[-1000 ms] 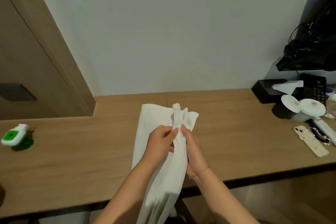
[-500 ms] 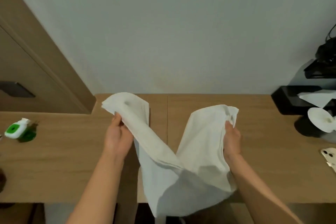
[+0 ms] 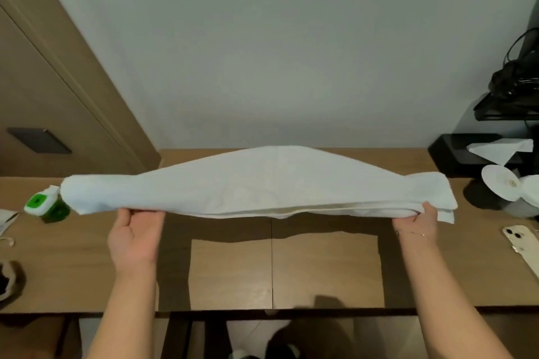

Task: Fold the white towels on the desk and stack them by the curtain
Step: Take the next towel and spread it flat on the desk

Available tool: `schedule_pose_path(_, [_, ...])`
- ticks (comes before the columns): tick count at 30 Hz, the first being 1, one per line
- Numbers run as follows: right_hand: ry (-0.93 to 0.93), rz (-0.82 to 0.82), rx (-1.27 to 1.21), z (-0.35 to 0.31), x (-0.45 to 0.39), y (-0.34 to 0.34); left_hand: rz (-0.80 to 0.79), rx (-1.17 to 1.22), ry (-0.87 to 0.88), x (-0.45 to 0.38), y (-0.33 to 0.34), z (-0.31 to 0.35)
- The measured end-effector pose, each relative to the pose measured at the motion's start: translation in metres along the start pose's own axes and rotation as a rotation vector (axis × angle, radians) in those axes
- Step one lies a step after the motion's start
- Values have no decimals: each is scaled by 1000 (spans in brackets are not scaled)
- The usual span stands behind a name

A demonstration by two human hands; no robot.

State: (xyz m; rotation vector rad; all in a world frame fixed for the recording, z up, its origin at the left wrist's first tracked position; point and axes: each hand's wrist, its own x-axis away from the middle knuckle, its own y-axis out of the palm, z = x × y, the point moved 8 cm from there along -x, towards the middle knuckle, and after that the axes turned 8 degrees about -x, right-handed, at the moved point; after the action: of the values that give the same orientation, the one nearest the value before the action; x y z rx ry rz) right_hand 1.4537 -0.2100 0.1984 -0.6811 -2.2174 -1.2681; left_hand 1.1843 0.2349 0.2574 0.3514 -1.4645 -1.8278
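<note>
Towel [image 3: 262, 183] is held stretched in the air above the table [image 3: 230, 271], its long axis running from 9 o'clock to 3 o'clock across the view. Each end is gripped by one hand: the left hand [image 3: 135, 237] is curled round the 9 o'clock end, palm upward, with the thumb showing below the cloth; the right hand [image 3: 420, 221] is pinched on the 3 o'clock end, where layered edges are seen. The cloth lies at 12 o'clock from both sets of fingers, bulging away toward the wall in the middle, and neither hand is nearer than the other. A shadow is cast on the table beneath. A green bottle [image 3: 46, 205] stands just beyond the left end and a phone [image 3: 522, 248] lies at 4 o'clock. Judging by this, the coming fold turns on bringing the two ends together or laying the span down flat.
</note>
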Motion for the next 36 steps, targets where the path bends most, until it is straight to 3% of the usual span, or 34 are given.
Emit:
schedule_pose_path(3, [28, 15, 26, 9, 2, -29, 151, 3, -66, 11, -55, -3])
schedule_pose_path(6, [51, 101, 90, 20, 0, -72, 373, -24, -193, 31, -111, -15])
schedule_pose_path(9, [104, 198, 204, 27, -3, -110, 625, -51, -210, 42, -157, -13])
schedule_pose_path(15, [166, 187, 382, 33, 6, -129, 836, -468, -285, 68, -166, -14])
schedule_pose_path(17, [177, 197, 429, 38, 8, -135, 832, -640, -398, 81, -162, -33])
schedule_pose_path(20, [254, 162, 463, 56, 19, -136, 678, -735, -572, 94, -154, -75])
schedule_pose_path(24, [190, 185, 465, 58, 21, -138, 606, -841, -517, 75, -151, -82])
schedule_pose_path(29, [64, 415, 560, 41, 35, -173, 730, -956, -537, 90, -180, -77])
schedule_pose_path(34, [-146, 523, 849, 33, 66, -185, 552, -1156, -894, 109, -174, -92])
schedule_pose_path(36, [-179, 487, 879, 39, 70, -183, 456, -1207, -987, 111, -164, -103])
